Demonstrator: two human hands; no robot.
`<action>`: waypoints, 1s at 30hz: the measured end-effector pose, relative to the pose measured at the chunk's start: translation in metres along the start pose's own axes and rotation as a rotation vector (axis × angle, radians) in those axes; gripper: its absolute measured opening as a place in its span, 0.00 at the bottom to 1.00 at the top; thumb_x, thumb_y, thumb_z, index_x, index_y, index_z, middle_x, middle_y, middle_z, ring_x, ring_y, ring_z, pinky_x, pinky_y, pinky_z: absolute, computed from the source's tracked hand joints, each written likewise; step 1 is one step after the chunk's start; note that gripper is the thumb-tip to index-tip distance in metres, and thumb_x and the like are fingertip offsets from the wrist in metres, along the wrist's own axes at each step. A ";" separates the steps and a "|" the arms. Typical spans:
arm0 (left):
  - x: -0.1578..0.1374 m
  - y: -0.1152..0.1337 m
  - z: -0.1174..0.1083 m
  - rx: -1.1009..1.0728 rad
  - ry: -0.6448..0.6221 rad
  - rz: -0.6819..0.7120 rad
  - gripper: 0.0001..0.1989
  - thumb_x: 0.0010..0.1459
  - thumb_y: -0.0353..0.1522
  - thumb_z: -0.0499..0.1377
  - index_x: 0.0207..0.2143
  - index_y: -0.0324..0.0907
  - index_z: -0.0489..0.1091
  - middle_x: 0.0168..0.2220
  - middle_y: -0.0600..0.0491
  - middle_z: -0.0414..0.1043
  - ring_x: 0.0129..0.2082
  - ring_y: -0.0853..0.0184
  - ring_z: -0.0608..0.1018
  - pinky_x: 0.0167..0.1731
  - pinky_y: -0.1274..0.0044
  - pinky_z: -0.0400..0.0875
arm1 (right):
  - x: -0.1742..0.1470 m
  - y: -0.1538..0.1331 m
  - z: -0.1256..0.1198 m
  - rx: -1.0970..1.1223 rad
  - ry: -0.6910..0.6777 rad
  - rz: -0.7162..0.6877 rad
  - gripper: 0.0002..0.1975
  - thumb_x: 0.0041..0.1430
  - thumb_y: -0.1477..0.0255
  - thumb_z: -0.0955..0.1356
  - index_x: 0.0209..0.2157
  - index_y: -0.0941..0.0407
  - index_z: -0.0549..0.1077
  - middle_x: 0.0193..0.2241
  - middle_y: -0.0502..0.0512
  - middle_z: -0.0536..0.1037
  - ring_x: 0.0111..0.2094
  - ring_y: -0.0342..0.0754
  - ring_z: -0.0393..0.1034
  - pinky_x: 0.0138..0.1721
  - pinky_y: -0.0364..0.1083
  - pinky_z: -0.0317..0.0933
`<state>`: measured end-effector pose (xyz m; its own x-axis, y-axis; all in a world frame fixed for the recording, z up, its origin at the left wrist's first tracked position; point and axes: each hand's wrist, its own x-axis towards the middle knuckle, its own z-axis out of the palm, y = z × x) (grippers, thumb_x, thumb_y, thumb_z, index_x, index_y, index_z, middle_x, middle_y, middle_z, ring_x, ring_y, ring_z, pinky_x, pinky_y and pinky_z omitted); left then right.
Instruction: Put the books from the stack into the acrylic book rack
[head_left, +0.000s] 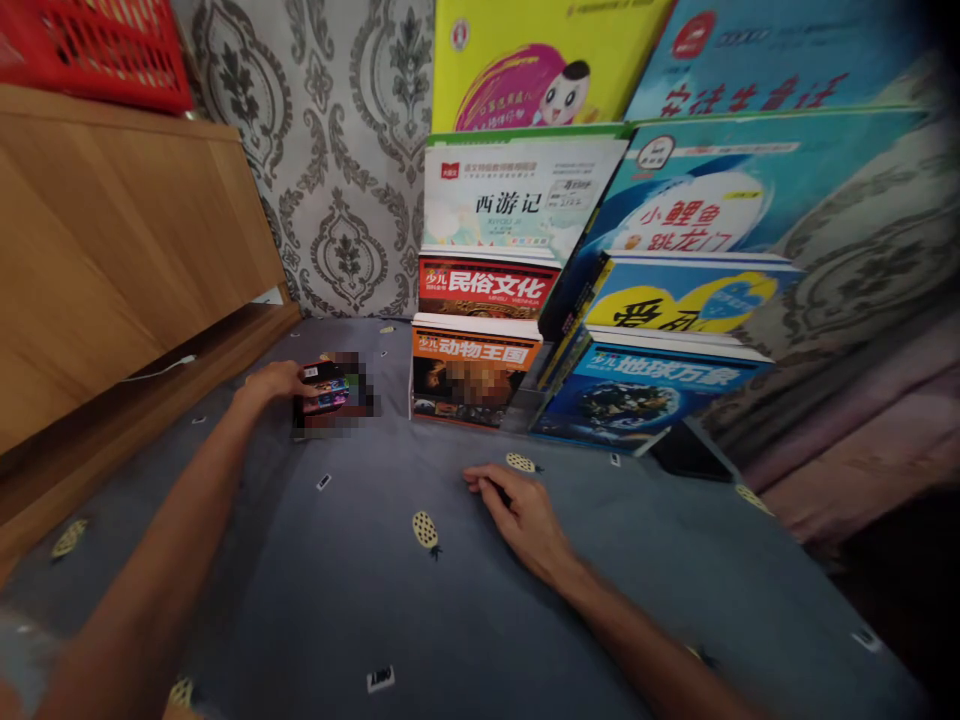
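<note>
At the left, my left hand point(271, 386) is closed on the near edge of a dark book point(327, 388) with a colourful cover. The thumb lies over its top, and part of it is blurred out. My right hand point(525, 512) rests loosely on the patterned grey cloth with the fingers lightly bent and nothing in them. Just beyond it stand two columns of upright books. The orange-covered book point(474, 372) is at the front left, and the blue book with a globe point(637, 395) at the front right.
A wooden cabinet point(135, 250) borders the left side, with a red plastic basket point(97, 50) on top. Patterned wallpaper point(337, 180) is behind. A dark flat object point(691, 452) lies beside the right-hand books. Pink fabric point(847, 430) hangs at the right.
</note>
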<state>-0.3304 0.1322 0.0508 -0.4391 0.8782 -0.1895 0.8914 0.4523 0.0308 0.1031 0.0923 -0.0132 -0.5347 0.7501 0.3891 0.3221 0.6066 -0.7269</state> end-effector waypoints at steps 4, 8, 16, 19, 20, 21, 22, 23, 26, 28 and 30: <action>-0.011 0.008 -0.006 0.153 0.072 -0.132 0.25 0.60 0.47 0.58 0.49 0.38 0.75 0.48 0.37 0.77 0.51 0.44 0.76 0.48 0.60 0.70 | 0.000 0.002 0.001 0.002 -0.004 -0.008 0.14 0.64 0.74 0.61 0.40 0.55 0.78 0.34 0.56 0.83 0.35 0.50 0.79 0.38 0.48 0.71; -0.010 0.030 0.014 0.055 0.305 -0.009 0.25 0.67 0.42 0.46 0.58 0.37 0.68 0.58 0.34 0.70 0.57 0.45 0.73 0.51 0.58 0.70 | 0.000 0.001 0.001 -0.002 0.000 -0.015 0.14 0.64 0.74 0.61 0.38 0.54 0.78 0.32 0.54 0.83 0.34 0.50 0.79 0.38 0.48 0.70; -0.011 0.039 0.059 -0.008 0.284 0.091 0.28 0.70 0.42 0.41 0.66 0.39 0.58 0.67 0.42 0.59 0.67 0.53 0.61 0.63 0.61 0.59 | 0.000 0.002 0.002 0.012 0.004 -0.008 0.14 0.64 0.75 0.61 0.39 0.54 0.79 0.33 0.55 0.83 0.34 0.49 0.79 0.38 0.47 0.70; -0.026 0.034 0.067 -0.015 0.280 0.162 0.29 0.70 0.42 0.41 0.67 0.39 0.58 0.69 0.43 0.57 0.68 0.56 0.60 0.65 0.64 0.56 | 0.000 0.004 0.003 0.014 0.004 -0.001 0.14 0.63 0.75 0.61 0.40 0.54 0.79 0.34 0.54 0.83 0.35 0.49 0.79 0.39 0.47 0.70; -0.032 0.034 0.069 -0.018 0.277 0.185 0.29 0.70 0.43 0.41 0.67 0.39 0.58 0.69 0.44 0.57 0.69 0.56 0.60 0.65 0.64 0.56 | 0.000 0.004 0.004 0.015 0.003 -0.001 0.14 0.63 0.75 0.61 0.40 0.54 0.79 0.34 0.54 0.83 0.35 0.49 0.79 0.39 0.47 0.70; -0.039 0.034 0.072 -0.019 0.274 0.206 0.30 0.69 0.43 0.41 0.67 0.39 0.58 0.69 0.44 0.56 0.69 0.56 0.59 0.65 0.63 0.56 | 0.000 0.005 0.004 0.017 0.001 -0.004 0.14 0.63 0.76 0.61 0.40 0.54 0.79 0.34 0.54 0.83 0.35 0.49 0.79 0.39 0.48 0.70; -0.046 0.035 0.075 -0.017 0.271 0.223 0.30 0.70 0.43 0.40 0.67 0.39 0.57 0.69 0.45 0.56 0.69 0.55 0.58 0.65 0.63 0.56 | 0.000 0.005 0.005 0.017 -0.002 -0.008 0.14 0.63 0.76 0.61 0.40 0.54 0.79 0.33 0.54 0.83 0.35 0.49 0.79 0.40 0.48 0.70; -0.053 0.037 0.078 -0.013 0.268 0.234 0.30 0.70 0.43 0.40 0.67 0.39 0.57 0.70 0.45 0.55 0.70 0.55 0.57 0.65 0.63 0.56 | 0.000 0.006 0.005 0.016 -0.003 -0.013 0.14 0.63 0.76 0.62 0.40 0.54 0.79 0.33 0.55 0.83 0.35 0.49 0.79 0.40 0.48 0.70; -0.075 0.044 0.085 0.001 0.274 0.247 0.30 0.70 0.43 0.40 0.68 0.39 0.57 0.70 0.45 0.54 0.70 0.54 0.56 0.65 0.60 0.55 | -0.001 0.007 0.006 0.007 0.000 -0.028 0.14 0.62 0.76 0.62 0.40 0.54 0.79 0.33 0.55 0.84 0.36 0.50 0.79 0.41 0.49 0.70; -0.088 0.049 0.088 0.010 0.284 0.240 0.30 0.70 0.43 0.40 0.68 0.39 0.56 0.70 0.45 0.54 0.71 0.54 0.55 0.65 0.59 0.54 | -0.001 0.007 0.007 -0.004 0.002 -0.029 0.14 0.62 0.77 0.62 0.40 0.55 0.79 0.34 0.56 0.84 0.36 0.50 0.79 0.42 0.49 0.70; -0.099 0.055 0.091 0.014 0.293 0.239 0.30 0.70 0.43 0.41 0.68 0.41 0.56 0.70 0.45 0.54 0.71 0.55 0.56 0.66 0.58 0.54 | -0.001 0.007 0.008 -0.011 -0.003 -0.021 0.14 0.62 0.77 0.62 0.40 0.54 0.79 0.34 0.56 0.84 0.37 0.51 0.79 0.42 0.49 0.70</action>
<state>-0.2279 0.0556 -0.0181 -0.2308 0.9667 0.1106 0.9730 0.2293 0.0267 0.0993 0.0939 -0.0231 -0.5435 0.7364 0.4029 0.3188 0.6251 -0.7125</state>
